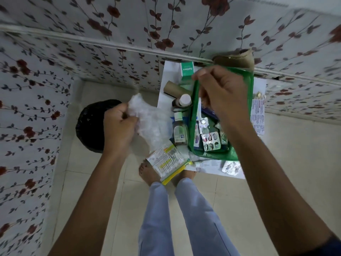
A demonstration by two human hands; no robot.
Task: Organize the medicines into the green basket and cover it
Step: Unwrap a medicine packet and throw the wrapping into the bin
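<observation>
The green basket [249,93] stands on a white surface [168,85] against the flowered wall. Blister strips [211,141] and small boxes lie inside it. My right hand [223,95] hovers over the basket, fingers pinched on a thin white item whose lower end points down into it. My left hand [120,126], left of the basket, clutches a crumpled clear plastic bag [151,121]. Two bottles [180,133] [183,101], a cardboard tube [175,87] and a green and white box [187,70] stand beside the basket's left wall.
A yellow-edged packet [166,163] overhangs the surface's near corner. A foil strip [230,168] lies at the near edge, a printed leaflet [258,117] to the right, a brown paper bag [238,59] behind. A black-lined bin [90,126] sits on the floor at left, my feet below.
</observation>
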